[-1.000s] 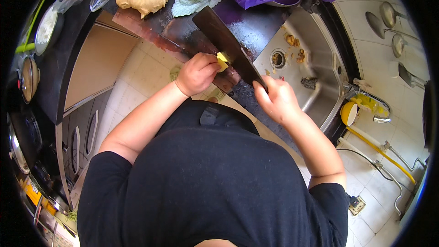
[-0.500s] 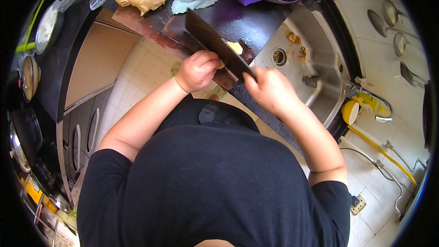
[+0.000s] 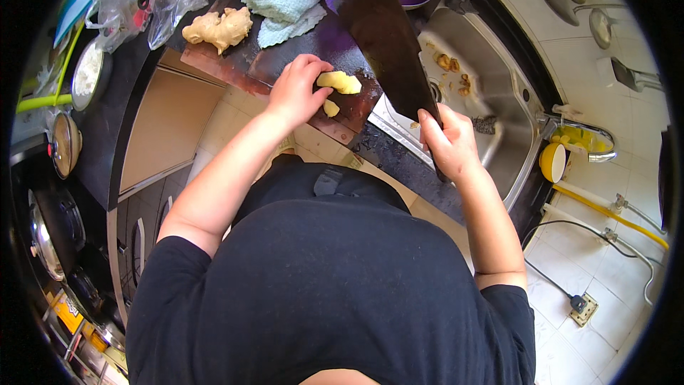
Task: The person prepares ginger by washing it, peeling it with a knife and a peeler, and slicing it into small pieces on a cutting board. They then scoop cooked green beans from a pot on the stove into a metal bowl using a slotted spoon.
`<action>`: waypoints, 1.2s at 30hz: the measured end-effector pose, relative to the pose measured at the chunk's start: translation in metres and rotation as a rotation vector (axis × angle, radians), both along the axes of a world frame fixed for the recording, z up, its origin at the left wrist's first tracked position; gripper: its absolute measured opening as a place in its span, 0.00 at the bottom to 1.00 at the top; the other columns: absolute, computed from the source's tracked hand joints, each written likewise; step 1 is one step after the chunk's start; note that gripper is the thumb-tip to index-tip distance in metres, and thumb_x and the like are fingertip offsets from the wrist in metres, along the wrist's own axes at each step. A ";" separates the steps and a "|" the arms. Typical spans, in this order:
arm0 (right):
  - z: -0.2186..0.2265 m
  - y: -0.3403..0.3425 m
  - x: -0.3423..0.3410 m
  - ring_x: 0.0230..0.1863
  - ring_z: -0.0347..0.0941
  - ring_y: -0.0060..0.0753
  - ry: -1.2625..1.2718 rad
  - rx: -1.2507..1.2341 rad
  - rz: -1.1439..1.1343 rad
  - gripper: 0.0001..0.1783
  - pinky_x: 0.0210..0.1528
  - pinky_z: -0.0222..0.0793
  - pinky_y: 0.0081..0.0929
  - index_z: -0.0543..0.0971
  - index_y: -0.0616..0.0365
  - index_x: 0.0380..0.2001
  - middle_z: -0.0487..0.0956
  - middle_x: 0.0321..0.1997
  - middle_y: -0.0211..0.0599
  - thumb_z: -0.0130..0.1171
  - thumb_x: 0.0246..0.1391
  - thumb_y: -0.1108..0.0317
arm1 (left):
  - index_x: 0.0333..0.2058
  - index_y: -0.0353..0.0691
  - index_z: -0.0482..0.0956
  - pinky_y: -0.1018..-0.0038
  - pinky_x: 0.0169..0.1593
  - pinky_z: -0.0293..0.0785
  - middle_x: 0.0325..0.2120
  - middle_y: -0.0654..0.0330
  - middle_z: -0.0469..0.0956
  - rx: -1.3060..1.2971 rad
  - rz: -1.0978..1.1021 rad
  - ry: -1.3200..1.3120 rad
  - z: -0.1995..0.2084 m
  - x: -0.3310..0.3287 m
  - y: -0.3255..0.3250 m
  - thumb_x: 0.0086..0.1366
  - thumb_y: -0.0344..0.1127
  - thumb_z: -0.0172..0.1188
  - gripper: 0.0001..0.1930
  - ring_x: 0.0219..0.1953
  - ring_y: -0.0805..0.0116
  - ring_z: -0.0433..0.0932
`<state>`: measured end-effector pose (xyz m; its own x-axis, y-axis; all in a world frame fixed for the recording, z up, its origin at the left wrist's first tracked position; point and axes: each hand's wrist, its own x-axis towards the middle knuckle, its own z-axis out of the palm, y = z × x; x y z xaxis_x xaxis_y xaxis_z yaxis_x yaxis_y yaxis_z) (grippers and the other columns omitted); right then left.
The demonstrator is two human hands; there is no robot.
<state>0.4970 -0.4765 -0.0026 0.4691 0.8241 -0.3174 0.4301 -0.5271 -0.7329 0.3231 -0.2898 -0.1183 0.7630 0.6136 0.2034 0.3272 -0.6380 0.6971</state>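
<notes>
Fingers of the right hand [image 3: 450,144], between two and three o'clock, grasp a dark cleaver [image 3: 385,50] by its handle, the broad blade pointing toward eleven. At twelve, a small yellow piece [image 3: 330,108] lies on a reddish-brown board [image 3: 349,120]. Just beyond, the left hand [image 3: 298,89] pinches a larger yellow chunk [image 3: 343,83]. Farther off sit a knobbly ginger root [image 3: 217,30] at eleven and a pale blue cloth [image 3: 285,7] nearer twelve.

a dark brown work surface [image 3: 354,108] carries a crumpled pale blue cloth [image 3: 283,3]; left of the cloth, a knobbly ginger root [image 3: 218,30]; on the cloth's near side, two yellow pieces [image 3: 346,83].
</notes>
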 end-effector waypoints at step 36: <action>-0.096 0.046 -0.017 0.30 0.69 0.41 -1.065 0.206 0.080 0.19 0.31 0.65 0.36 0.75 0.54 0.36 0.73 0.27 0.37 0.63 0.40 0.58 | 0.31 0.38 0.72 0.84 0.18 0.63 0.26 0.62 0.67 -2.491 0.091 -0.901 0.008 -0.110 0.078 0.61 0.43 0.52 0.13 0.25 0.75 0.66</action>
